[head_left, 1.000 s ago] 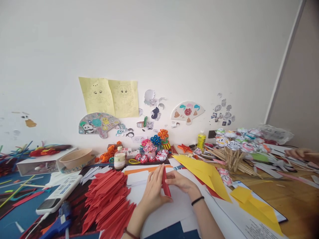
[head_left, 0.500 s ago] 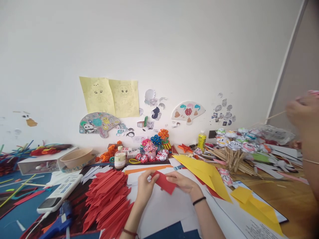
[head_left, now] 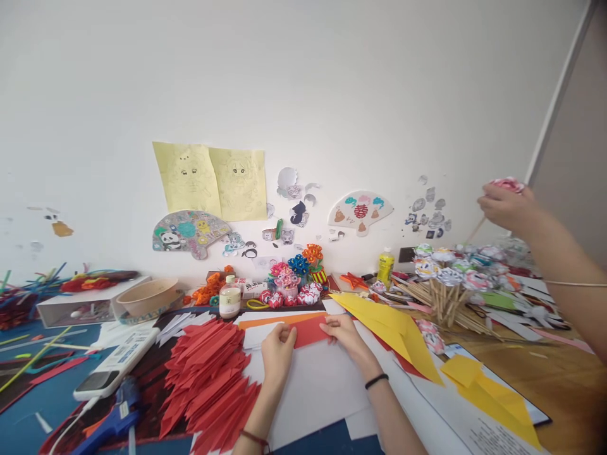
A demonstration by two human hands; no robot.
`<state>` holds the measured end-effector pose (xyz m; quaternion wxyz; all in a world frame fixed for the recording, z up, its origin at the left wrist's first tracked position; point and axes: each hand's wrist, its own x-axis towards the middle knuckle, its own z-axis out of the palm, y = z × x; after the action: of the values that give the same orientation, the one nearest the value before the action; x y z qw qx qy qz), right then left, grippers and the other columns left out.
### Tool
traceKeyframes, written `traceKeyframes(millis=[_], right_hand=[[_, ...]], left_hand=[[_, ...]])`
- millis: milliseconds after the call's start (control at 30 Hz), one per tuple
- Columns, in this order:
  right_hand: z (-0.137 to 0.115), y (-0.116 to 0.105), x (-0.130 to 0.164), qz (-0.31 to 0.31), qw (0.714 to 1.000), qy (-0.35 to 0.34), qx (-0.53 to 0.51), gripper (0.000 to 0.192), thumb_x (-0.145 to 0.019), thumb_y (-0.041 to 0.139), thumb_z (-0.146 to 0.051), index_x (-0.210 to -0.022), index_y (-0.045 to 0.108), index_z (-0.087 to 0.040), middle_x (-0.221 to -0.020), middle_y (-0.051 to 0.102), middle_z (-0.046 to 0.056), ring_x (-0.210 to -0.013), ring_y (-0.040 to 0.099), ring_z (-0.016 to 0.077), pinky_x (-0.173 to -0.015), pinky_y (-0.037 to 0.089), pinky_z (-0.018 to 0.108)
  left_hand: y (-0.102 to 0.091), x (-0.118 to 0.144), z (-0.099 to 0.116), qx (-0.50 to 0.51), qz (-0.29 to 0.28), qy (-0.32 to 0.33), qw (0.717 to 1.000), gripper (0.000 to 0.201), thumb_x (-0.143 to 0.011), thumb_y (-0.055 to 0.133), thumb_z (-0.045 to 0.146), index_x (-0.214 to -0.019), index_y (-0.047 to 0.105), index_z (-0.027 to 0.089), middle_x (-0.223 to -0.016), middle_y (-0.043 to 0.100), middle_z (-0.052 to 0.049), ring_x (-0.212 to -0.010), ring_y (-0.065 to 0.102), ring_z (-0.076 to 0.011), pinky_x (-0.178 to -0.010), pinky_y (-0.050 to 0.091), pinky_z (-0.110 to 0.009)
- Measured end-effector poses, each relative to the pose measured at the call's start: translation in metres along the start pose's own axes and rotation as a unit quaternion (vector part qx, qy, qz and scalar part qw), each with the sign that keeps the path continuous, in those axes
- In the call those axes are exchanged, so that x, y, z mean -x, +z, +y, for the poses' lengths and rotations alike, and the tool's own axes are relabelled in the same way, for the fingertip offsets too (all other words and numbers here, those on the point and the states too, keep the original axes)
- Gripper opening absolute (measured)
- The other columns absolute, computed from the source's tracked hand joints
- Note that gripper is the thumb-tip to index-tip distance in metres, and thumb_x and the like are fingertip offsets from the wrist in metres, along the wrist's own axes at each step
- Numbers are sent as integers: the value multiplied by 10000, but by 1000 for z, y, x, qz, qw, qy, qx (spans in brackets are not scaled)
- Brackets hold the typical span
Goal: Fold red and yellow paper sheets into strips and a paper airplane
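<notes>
Far left: pile of coloured pipe cleaners (head_left: 28,297) on the blue table (head_left: 28,404). White open box (head_left: 76,308) next, small bits inside, too blurred to tell what. Tan paper bowl (head_left: 148,296) beside it, tilted this way, inside looks bare. White remote (head_left: 116,366) lies flat; blue glue gun (head_left: 111,420) at the near edge.

Big heap of folded red paper pieces (head_left: 208,373) left of centre, fanned out, loose on the table. Behind it a small clear bottle (head_left: 230,298) with white cap, upright, pale contents.

Centre: left hand (head_left: 279,354) and right hand (head_left: 344,333) both on a red paper strip (head_left: 310,330), which lies flat on white sheets (head_left: 313,385) just in front of the person. Left fingers curled, pinching the strip's left end; right fingers closed on its right end, pressing down. Black band on the right wrist, red one on the left.

Behind: paper flower ornaments (head_left: 296,278) against the wall. Right of the hands, folded yellow paper (head_left: 393,328). Yellow glue bottle (head_left: 385,266), upright, capped. Bundle of paper flowers on wooden sticks (head_left: 446,284), loose.

Far right: another person's hand (head_left: 505,205) raised, fingers closed on a thin stick with a pink paper flower (head_left: 508,184) at the top.
</notes>
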<state>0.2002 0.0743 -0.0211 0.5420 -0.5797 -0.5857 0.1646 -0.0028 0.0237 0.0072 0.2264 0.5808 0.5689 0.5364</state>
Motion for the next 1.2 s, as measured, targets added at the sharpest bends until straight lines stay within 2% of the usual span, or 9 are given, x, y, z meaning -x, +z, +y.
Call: traceKeyframes(millis=[67, 100, 167, 300, 400, 567, 867, 1067, 1200], right_hand=[[0, -1, -2, -88, 995, 50, -16, 259, -715, 670, -358, -618, 657, -118, -526, 669, 91, -421, 594, 96, -478, 312, 253], [0, -2, -2, -108, 991, 74, -17, 227, -726, 652, -324, -622, 657, -123, -541, 674, 78, -427, 597, 103, -482, 326, 244], [1, -3, -2, -93, 990, 102, 1, 176, -732, 620, -264, -617, 651, -134, -537, 663, 48, -422, 588, 112, -478, 358, 228], [3, -4, 0, -81, 990, 106, 50, 111, -705, 602, -222, -658, 669, -148, -540, 643, 20, -471, 593, 150, -483, 408, 231], [2, -3, 1, -78, 989, 91, 90, 93, -685, 609, -201, -639, 673, -152, -576, 651, 31, -589, 623, 178, -544, 428, 236], [-4, 0, 1, -72, 986, 77, 130, 166, -735, 582, -216, -788, 716, -133, -706, 706, 68, -673, 647, 189, -594, 452, 236], [-15, 8, 8, -59, 976, 45, 206, 254, -817, 537, -250, -966, 710, -139, -910, 722, 111, -867, 658, 230, -741, 476, 269], [-25, 7, 16, -30, 963, -16, 266, 362, -850, 492, -200, -1181, 619, -127, -1140, 615, 148, -1145, 508, 275, -998, 356, 345], [-34, 14, 20, -35, 953, -105, 281, 388, -861, 458, -180, -1226, 587, -165, -1102, 604, 127, -1103, 511, 272, -993, 364, 361]], left_hand=[[-1, 0, -1, -4, -15, -13, 1000, 221, -764, 529, 365, -796, 642, 177, -702, 693, -37, -654, 625, -181, -658, 440, -266], [-2, 0, -1, -12, -15, -19, 1000, 211, -768, 525, 348, -812, 647, 182, -719, 701, -36, -671, 632, -182, -666, 439, -264], [-5, -1, -2, -41, -8, -29, 999, 192, -779, 516, 317, -833, 654, 194, -749, 711, -31, -704, 641, -182, -678, 430, -263], [-11, -1, -1, -116, -9, -54, 992, 175, -811, 495, 266, -865, 653, 211, -801, 719, -23, -744, 642, -182, -663, 402, -262], [-14, 1, 1, -212, -31, -33, 976, 187, -813, 488, 189, -899, 652, 210, -896, 714, -37, -820, 633, -192, -656, 378, -267], [-16, 7, 4, -390, -28, 74, 917, 263, -820, 441, 83, -940, 653, 183, -938, 688, -72, -937, 590, -238, -747, 351, -322], [-3, 17, 4, -454, -97, 136, 875, 243, -838, 429, 60, -855, 640, 179, -858, 666, -72, -861, 586, -226, -733, 340, -328], [-19, 8, 5, -478, -17, 135, 868, 296, -843, 398, 34, -969, 631, 166, -956, 641, -88, -938, 568, -241, -765, 351, -335], [-31, 1, 1, -515, -21, 117, 849, 361, -831, 369, 2, -1055, 616, 141, -1029, 644, -119, -988, 566, -251, -811, 350, -358]])
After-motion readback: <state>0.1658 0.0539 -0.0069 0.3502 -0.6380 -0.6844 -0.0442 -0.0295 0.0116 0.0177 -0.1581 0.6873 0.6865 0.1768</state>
